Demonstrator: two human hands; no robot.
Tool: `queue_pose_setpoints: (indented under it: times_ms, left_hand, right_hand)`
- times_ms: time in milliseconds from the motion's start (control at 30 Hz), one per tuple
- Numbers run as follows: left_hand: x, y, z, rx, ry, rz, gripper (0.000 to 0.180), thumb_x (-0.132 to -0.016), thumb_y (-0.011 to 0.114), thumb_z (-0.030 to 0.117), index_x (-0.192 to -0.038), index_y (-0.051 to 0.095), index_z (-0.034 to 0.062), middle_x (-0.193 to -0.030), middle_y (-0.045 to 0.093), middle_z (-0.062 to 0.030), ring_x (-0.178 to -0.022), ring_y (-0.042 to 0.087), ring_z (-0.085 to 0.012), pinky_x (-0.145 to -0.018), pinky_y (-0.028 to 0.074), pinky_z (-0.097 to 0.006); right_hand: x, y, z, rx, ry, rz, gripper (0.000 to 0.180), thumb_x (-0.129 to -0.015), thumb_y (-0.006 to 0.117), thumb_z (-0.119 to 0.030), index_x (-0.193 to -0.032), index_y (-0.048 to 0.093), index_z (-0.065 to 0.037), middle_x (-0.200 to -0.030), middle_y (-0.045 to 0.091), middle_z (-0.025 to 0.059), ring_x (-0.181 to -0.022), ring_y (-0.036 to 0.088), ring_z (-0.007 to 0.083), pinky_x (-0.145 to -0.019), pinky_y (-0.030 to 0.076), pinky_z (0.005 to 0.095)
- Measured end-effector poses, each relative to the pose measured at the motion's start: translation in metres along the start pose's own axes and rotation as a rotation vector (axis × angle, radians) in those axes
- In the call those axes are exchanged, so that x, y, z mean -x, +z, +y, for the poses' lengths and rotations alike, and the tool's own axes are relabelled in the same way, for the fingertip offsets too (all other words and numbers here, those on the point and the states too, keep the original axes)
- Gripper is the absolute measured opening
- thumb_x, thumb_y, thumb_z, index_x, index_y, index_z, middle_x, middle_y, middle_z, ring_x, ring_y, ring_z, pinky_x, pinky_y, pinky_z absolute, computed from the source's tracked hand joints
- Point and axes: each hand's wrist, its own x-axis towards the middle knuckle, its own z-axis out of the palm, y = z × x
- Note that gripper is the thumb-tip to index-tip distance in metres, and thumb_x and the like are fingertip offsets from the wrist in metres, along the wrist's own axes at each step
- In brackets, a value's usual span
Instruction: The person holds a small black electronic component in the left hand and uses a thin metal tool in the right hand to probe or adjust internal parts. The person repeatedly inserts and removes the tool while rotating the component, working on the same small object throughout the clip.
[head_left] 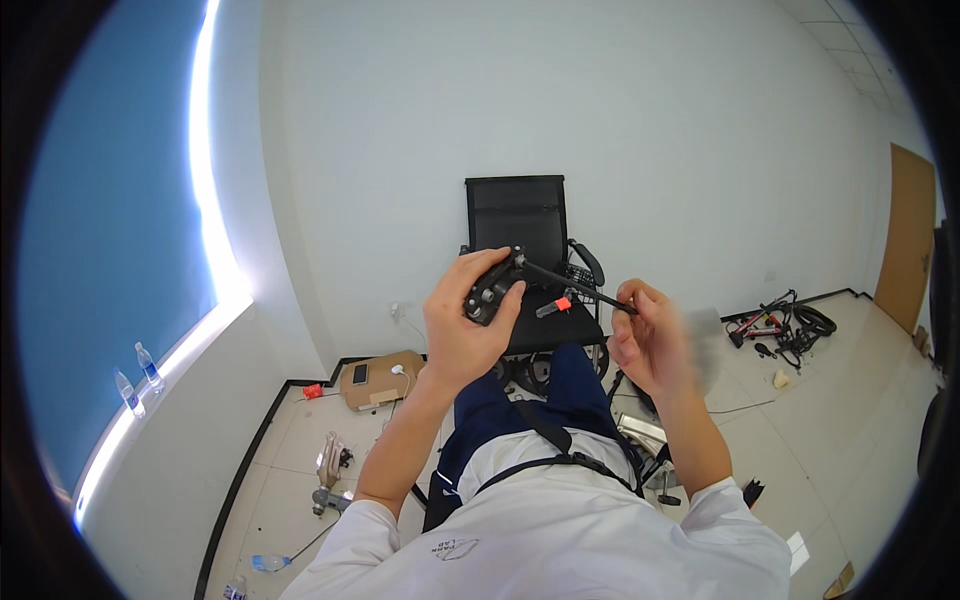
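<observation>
My left hand [462,325] is closed around a black metal part [488,294] with round bolt-like fittings, held up at chest height. From the part's upper right end a thin black rod [570,282] slants down to the right. It looks like a long hex key, though its exact kind is hard to make out. My right hand [645,340] pinches the rod's far end between thumb and fingers; the outer side of that hand is smeared by motion. Behind the rod, a small grey item with an orange end [553,307] lies on the seat of a black office chair [516,210].
A cardboard piece [382,380] with a phone [360,374] lies on the floor at left. Metal parts [330,460] lie nearer me. Bicycle parts [790,325] are heaped by the right wall. Two water bottles [138,380] stand on the windowsill. A wooden door [905,235] is far right.
</observation>
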Motion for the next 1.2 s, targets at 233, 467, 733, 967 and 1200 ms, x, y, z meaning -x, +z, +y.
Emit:
queue_pose_setpoints:
  times_ms: [233,467,733,967,1200]
  left_hand:
    - [-0.004,-0.004,0.003,0.009,-0.085,-0.002,0.028,-0.081,0.070,0.002,-0.108,0.067,-0.0021,-0.098,0.068,-0.0103,-0.090,0.065,-0.0157,-0.081,0.050,-0.027]
    - [-0.003,-0.004,0.003,0.038,-0.128,-0.010,0.028,-0.081,0.071,0.003,-0.109,0.067,-0.0020,-0.098,0.068,-0.0100,-0.090,0.064,-0.0152,-0.082,0.050,-0.027]
    - [-0.003,-0.003,0.002,0.054,-0.141,-0.007,0.028,-0.082,0.071,0.004,-0.109,0.067,-0.0022,-0.097,0.068,-0.0094,-0.090,0.064,-0.0148,-0.082,0.049,-0.027]
    - [-0.003,-0.004,0.001,0.051,-0.135,0.003,0.028,-0.082,0.070,0.003,-0.109,0.067,-0.0018,-0.098,0.068,-0.0095,-0.090,0.064,-0.0149,-0.082,0.050,-0.026]
    - [-0.002,-0.003,0.002,0.054,-0.111,-0.019,0.028,-0.080,0.069,-0.001,-0.108,0.067,-0.0023,-0.100,0.068,-0.0103,-0.091,0.065,-0.0156,-0.083,0.050,-0.027]
  right_hand:
    - [-0.001,0.008,0.004,0.745,-0.244,0.042,0.017,-0.094,0.058,-0.003,-0.110,0.058,0.005,-0.084,0.068,0.0172,-0.066,0.069,0.0221,-0.062,0.058,0.0306]
    - [-0.002,0.004,-0.007,1.648,-0.700,-0.040,0.021,-0.082,0.072,0.000,-0.102,0.065,0.000,-0.085,0.071,0.0109,-0.070,0.070,0.0171,-0.063,0.055,0.0255]
    - [-0.002,0.012,-0.009,1.718,-0.828,-0.055,0.025,-0.079,0.071,0.005,-0.103,0.067,-0.002,-0.086,0.072,0.0097,-0.069,0.071,0.0178,-0.063,0.054,0.0248]
    - [0.004,0.020,-0.006,1.330,-0.478,0.021,0.029,-0.090,0.057,0.003,-0.119,0.055,0.003,-0.085,0.073,0.0143,-0.072,0.073,0.0184,-0.067,0.057,0.0253]
    - [0.005,0.023,-0.015,0.630,-0.023,-0.011,0.034,-0.092,0.050,0.000,-0.125,0.046,0.004,-0.082,0.069,0.0254,-0.068,0.072,0.0257,-0.057,0.057,0.0301]
